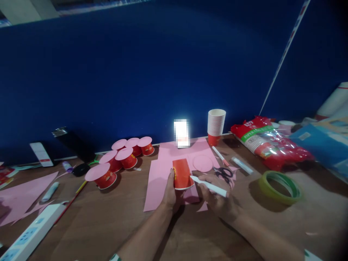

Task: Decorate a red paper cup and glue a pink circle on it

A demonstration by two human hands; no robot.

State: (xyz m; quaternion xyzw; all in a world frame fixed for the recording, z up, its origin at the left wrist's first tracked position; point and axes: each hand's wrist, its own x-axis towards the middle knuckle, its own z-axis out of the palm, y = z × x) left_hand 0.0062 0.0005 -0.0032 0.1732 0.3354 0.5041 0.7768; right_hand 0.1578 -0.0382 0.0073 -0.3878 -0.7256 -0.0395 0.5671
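Note:
My left hand point(170, 190) is closed around the side of a red paper cup point(181, 172) with yellow marks, its white rim turned down toward me. In my right hand point(217, 201) is a white marker point(210, 185), its tip at the cup's right side; whether it touches I cannot tell. Pink paper sheets point(154, 192) lie under the cup. Beyond my right hand are a pink paper circle point(202, 163), black-handled scissors point(225, 174) and a second marker point(220, 156) with a red end.
Several red cups topped with pink discs point(102, 175) stand at left. A cup stack point(216, 125), red cup package point(268, 139), clear tube point(242, 165) and green tape roll point(281, 188) are at right. A power strip point(34, 232) lies front left; a lit phone point(181, 132) stands behind.

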